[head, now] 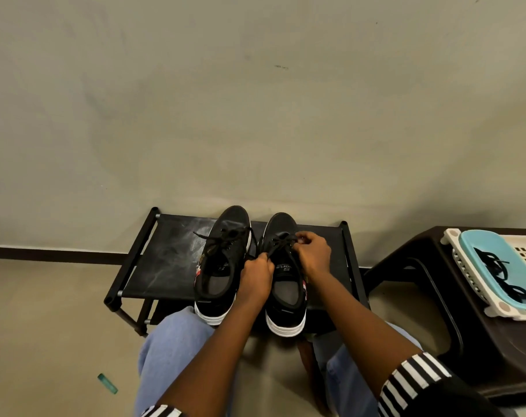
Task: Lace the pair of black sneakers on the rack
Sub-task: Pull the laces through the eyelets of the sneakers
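Head view, lower centre of frame: two black sneakers side by side on a black rack [165,266] against the wall, heels toward the person. Left sneaker [222,260] carries a lace crossed through its eyelets, ends loose. Right sneaker [285,272] is the one in work. Left hand [257,276] has its grip closed on one strand of the black lace [281,245], near the tongue. Right hand [313,254] pinches the other end at an eyelet on the shoe's far side; the fingertip detail is too small to read. Lower right of frame: a basket [496,266] on a brown stool [421,284] holds more dark laces.

Judgement: mid-lacing on the second shoe. Keep the left strand taut while the right feeds the tip through, match strand lengths, and keep the crossings flat.
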